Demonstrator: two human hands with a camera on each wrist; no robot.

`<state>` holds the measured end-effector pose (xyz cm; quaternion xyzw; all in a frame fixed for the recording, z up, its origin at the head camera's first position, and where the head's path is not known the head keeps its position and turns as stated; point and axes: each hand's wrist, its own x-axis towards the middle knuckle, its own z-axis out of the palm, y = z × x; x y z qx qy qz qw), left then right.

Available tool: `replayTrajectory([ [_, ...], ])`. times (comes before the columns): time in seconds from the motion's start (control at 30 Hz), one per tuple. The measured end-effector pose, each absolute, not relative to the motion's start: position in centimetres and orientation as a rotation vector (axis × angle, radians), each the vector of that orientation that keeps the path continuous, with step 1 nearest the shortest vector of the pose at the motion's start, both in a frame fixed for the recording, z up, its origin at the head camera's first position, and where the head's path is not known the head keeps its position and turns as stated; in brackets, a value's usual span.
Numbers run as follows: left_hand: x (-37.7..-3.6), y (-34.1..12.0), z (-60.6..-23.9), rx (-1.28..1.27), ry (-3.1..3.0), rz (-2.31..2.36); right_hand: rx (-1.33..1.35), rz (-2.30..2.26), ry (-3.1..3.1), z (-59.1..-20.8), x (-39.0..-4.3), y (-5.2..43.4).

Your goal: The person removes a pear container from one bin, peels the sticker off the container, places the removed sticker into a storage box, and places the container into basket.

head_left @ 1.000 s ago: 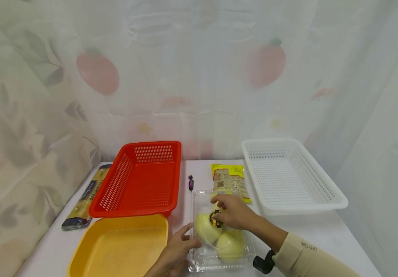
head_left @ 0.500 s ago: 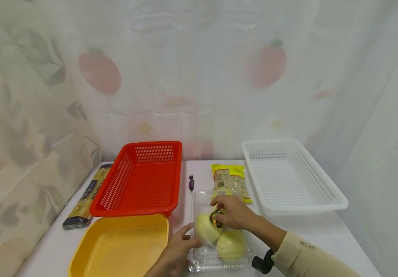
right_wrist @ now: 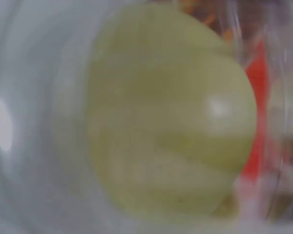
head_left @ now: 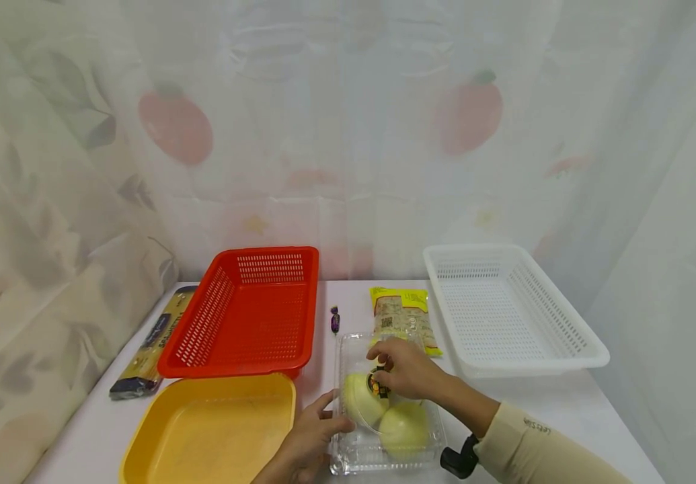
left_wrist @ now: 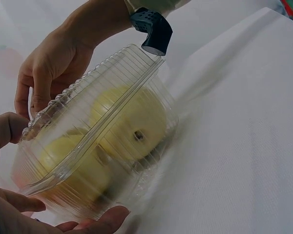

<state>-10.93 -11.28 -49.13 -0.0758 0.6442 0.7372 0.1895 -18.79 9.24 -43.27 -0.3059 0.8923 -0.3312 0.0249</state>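
A clear plastic clamshell box (head_left: 356, 457) holds several pale yellow-green round fruits (head_left: 404, 427), which look like apples or pears. My left hand (head_left: 308, 437) grips the box's left side, with the thumb over its edge. My right hand (head_left: 408, 370) comes from the right, its bent fingers and thumb on the lid beside a round dark sticker (head_left: 376, 384). The left wrist view shows my left fingers round a corner of the box (left_wrist: 102, 126), with the right hand (left_wrist: 53, 68) beyond. One fruit (right_wrist: 171, 112) fills the blurred right wrist view, where the right fingers are out of sight.
A red basket (head_left: 251, 323) and a yellow basin (head_left: 214, 430) stand on the left, beside a long gold packet (head_left: 157, 343). Behind the box lie a purple-wrapped candy (head_left: 335, 320) and a yellow-topped bag (head_left: 399, 309). A white basket (head_left: 505, 316) stands on the right.
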Motion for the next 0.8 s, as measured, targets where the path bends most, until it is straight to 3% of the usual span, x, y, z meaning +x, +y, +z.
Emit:
replayTrajectory([
  [0.8,-10.7,-11.3,-49.1,-0.212,1.805,2.094,-1.033,-1.15,2.693,-43.7,-19.9,10.8],
])
